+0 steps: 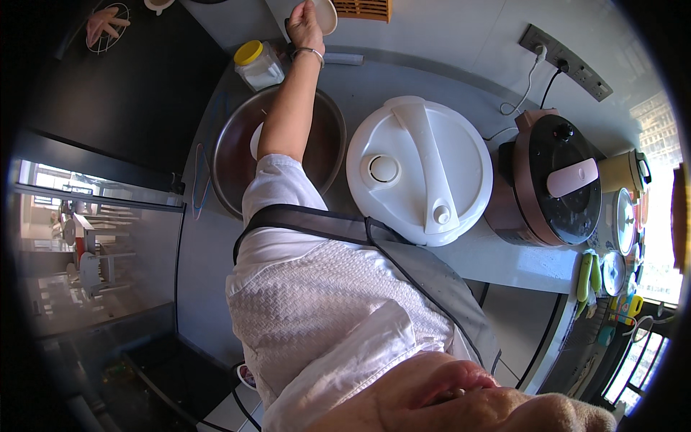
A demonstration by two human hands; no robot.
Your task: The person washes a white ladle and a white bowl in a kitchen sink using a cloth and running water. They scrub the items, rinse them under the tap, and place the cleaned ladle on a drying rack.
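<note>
My left hand reaches to the back by the wall, its fingers closed around the edge of a pale round dish or lid cut off by the top of the view. Below my left forearm stands a wide steel basin. Part of a white object shows inside it, mostly hidden by the arm. A clear jar with a yellow lid stands just behind the basin. My right hand is out of view. Before me sits a large white lidded pot or cooker, its lid bearing a handle and a round vent.
An electric pressure cooker stands to the right. Cords run to a socket strip on the wall. An orange slatted basket or rack is at the top. Green gourd-like vegetables lie far right. A pink glove lies on a wire frame.
</note>
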